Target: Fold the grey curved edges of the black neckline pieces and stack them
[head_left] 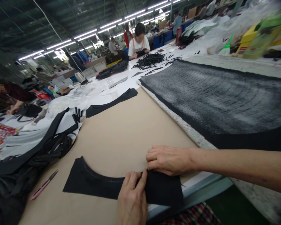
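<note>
A black curved fabric piece [98, 186] lies flat on the brown paper surface, its concave edge facing away from me. My left hand [133, 193] rests on its middle, thumb and fingers pinched at the curved edge. Right beside it, my right hand [170, 159] bends its fingers down onto the same edge, gripping or pressing it; the fingertips are partly hidden. Farther off lies a second black curved piece [111, 102]. Left of the fabric is a pink-handled pointed tool [44, 185], perhaps a small cutter.
Dark fabric and straps [53, 150] heap up along the left. To the right lies a large black sheet with whitish marks [220, 97] on a pale board. Farther back are a pile of black strips [150, 60] and a seated person [139, 43]. The table edge [192, 193] runs close to me.
</note>
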### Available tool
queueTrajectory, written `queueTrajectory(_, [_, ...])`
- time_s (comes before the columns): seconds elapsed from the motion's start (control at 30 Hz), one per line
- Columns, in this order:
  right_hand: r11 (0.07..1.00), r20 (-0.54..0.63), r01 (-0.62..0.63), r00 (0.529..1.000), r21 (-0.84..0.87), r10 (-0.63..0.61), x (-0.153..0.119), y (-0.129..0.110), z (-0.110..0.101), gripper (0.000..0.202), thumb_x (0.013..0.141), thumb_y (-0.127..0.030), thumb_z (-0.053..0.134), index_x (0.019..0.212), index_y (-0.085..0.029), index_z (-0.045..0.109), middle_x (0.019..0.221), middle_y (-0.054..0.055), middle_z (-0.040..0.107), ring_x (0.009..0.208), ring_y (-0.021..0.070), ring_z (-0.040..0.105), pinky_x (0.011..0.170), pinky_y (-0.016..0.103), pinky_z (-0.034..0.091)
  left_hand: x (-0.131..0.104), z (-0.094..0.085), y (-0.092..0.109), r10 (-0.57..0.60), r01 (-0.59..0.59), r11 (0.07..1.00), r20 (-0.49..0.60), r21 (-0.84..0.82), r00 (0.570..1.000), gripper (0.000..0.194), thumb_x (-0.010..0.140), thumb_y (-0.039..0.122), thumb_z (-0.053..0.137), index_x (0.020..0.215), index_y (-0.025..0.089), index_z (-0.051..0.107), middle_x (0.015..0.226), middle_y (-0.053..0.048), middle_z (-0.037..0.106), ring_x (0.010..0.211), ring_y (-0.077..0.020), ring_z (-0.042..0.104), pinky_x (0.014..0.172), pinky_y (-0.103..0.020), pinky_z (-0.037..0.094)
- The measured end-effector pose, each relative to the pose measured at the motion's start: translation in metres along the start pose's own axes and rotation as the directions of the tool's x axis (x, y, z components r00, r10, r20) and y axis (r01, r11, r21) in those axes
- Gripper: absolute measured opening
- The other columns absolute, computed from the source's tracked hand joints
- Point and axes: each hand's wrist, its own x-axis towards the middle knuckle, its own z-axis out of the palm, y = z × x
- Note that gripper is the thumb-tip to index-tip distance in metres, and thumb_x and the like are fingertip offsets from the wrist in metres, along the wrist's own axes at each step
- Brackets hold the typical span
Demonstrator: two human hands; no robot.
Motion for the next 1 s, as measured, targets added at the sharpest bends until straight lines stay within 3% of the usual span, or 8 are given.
queueTrajectory(0.2, [1.000,0.008,0.010,1.000,-0.007,-0.010,-0.008,0.007,-0.001,0.007,0.090,-0.018,0.052,0.086,-0.018,0.058,0.087,0.004,0.058,0.081,0.0163,0.051,0.071,0.030,0.036,-0.002,0.004,-0.004,0.053,-0.052,0.997,-0.008,0.065,0.999,0.048,0.088,0.006,0.040,0.133,0.018,0.049,0.102,-0.008,0.059,0.095,-0.0169,0.057,0.084,-0.029,0.054])
queueTrajectory(0.4, [0.999,-0.004,0.045,0.999,-0.026,-0.045,-0.015,0.011,0.000,0.011,0.091,-0.017,0.049,0.088,-0.018,0.059,0.086,0.004,0.058,0.081,0.0166,0.051,0.071,0.031,0.035,-0.003,0.013,-0.012,0.173,-0.149,0.969,-0.111,0.198,0.979,0.046,0.086,0.006,0.040,0.128,0.017,0.053,0.116,-0.012,0.055,0.106,-0.0213,0.053,0.088,-0.034,0.052])
queueTrajectory(0.57, [0.995,-0.001,0.076,0.997,-0.065,-0.076,-0.020,0.013,0.000,0.010,0.089,-0.017,0.049,0.089,-0.018,0.059,0.086,0.004,0.057,0.081,0.0177,0.050,0.070,0.032,0.034,0.005,0.006,-0.008,0.163,-0.162,0.983,-0.008,0.083,0.987,0.046,0.087,0.005,0.037,0.130,0.012,0.049,0.101,-0.009,0.060,0.092,-0.0171,0.056,0.082,-0.028,0.052])
queueTrajectory(0.7, [0.990,-0.003,0.093,0.996,-0.105,-0.094,-0.022,0.013,0.001,0.010,0.090,-0.018,0.049,0.090,-0.018,0.059,0.085,0.003,0.057,0.080,0.0178,0.048,0.072,0.033,0.034,0.011,0.004,-0.001,0.153,-0.160,0.980,0.065,0.118,0.986,0.054,0.085,0.005,0.039,0.137,0.014,0.041,0.093,-0.007,0.059,0.085,-0.0181,0.055,0.078,-0.030,0.053])
queueTrajectory(0.83, [0.987,-0.009,0.104,0.994,-0.123,-0.106,-0.023,0.013,0.003,0.012,0.091,-0.019,0.047,0.091,-0.017,0.058,0.086,0.004,0.057,0.080,0.0179,0.048,0.072,0.033,0.034,0.011,0.008,0.000,0.171,-0.176,0.960,0.041,0.219,0.984,0.057,0.080,0.002,0.040,0.136,0.015,0.044,0.094,-0.008,0.057,0.083,-0.0189,0.055,0.075,-0.032,0.053])
queueTrajectory(1.0, [0.986,-0.017,0.089,0.996,-0.138,-0.092,-0.026,0.015,0.002,0.009,0.089,-0.018,0.049,0.090,-0.018,0.057,0.084,0.003,0.056,0.080,0.0178,0.048,0.071,0.032,0.034,0.010,0.012,-0.002,0.232,-0.227,0.943,0.010,0.243,0.973,0.054,0.080,0.002,0.037,0.133,0.011,0.045,0.108,-0.012,0.057,0.097,-0.0209,0.054,0.083,-0.033,0.052])
